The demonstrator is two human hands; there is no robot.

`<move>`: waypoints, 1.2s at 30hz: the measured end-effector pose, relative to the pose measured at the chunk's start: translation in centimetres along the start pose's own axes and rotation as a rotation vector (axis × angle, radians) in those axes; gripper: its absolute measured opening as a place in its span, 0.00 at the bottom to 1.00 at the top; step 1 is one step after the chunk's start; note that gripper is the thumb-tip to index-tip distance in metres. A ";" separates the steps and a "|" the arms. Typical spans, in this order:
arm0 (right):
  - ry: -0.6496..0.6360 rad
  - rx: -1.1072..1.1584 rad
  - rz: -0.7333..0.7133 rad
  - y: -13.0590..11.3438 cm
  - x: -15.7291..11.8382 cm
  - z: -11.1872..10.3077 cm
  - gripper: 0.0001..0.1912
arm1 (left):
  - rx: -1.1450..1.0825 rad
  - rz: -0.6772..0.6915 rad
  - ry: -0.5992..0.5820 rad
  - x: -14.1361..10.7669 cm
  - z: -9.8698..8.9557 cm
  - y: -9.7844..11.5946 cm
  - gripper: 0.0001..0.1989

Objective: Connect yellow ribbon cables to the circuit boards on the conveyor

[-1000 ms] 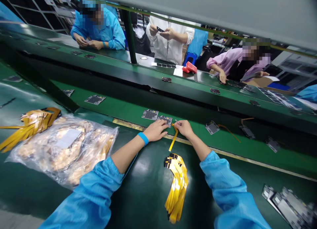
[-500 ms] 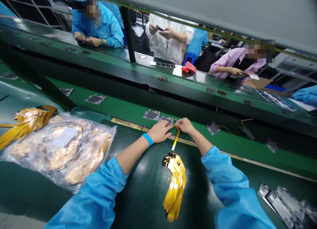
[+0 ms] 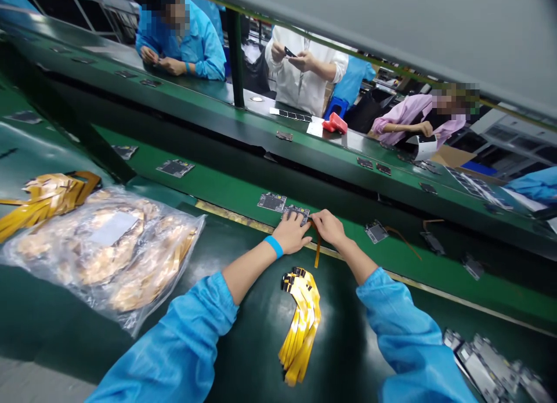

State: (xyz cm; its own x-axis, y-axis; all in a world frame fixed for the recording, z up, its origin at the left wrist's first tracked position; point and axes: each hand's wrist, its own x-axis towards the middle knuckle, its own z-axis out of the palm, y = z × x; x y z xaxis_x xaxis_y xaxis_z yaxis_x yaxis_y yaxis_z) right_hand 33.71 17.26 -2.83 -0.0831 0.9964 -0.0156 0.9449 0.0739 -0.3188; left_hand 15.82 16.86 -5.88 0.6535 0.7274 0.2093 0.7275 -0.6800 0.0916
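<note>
My left hand lies over a circuit board on the green belt, its fingers stretched out on the board and the thumb apart. At the board's right edge, my right hand pinches one end of an orange flex cable. The cable's free tail hangs down toward me over the belt's edge strip. Whether the cable's connector touches the board is hidden by the fingers. Just below, a bundle of yellow flex cables with black ends lies on the dark green bench. Another circuit board sits left of my fingers.
A clear plastic bag of flex cables lies at left, beside a loose cable pile. Stacked boards occupy the lower right. More boards, one with a cable attached, rest along the belt. Co-workers sit and stand across the line.
The view has shifted slightly. The cable in my right hand has turned, its tail now darker and hanging straighter down. My left hand remains on the board. A co-worker's white sheet has tilted.
</note>
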 end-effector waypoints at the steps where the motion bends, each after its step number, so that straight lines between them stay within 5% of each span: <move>1: -0.012 0.019 -0.001 -0.1 0.1 0.1 0.16 | 0.000 -0.001 -0.004 0.1 0.0 0.1 0.26; 12: -0.046 0.088 0.101 1.6 -0.9 0.0 0.08 | -0.171 0.088 -0.014 -0.3 0.3 -0.6 0.23; 21: 0.206 0.289 0.125 3.7 -8.0 0.1 0.18 | -0.319 0.159 0.070 -1.2 -0.4 -1.6 0.18; 25: 0.253 0.428 0.116 3.5 -11.3 0.6 0.21 | -0.261 0.207 0.008 -1.0 -1.0 -0.7 0.16; 30: 0.191 0.504 0.025 1.6 -14.4 0.5 0.18 | -0.189 0.171 -0.020 -0.9 -0.2 -0.2 0.25; 36: -0.114 0.358 -0.068 -0.7 -16.6 -0.4 0.14 | -0.183 0.160 -0.056 -1.1 0.3 -0.4 0.25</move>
State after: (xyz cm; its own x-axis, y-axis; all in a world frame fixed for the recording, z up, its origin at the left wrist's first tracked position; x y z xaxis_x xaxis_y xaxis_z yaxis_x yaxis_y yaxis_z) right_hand 34.51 0.71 -1.98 -0.1955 0.9772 -0.0822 0.7673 0.1002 -0.6334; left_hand 14.86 16.39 -6.46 0.7720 0.6093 0.1811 0.5668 -0.7888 0.2377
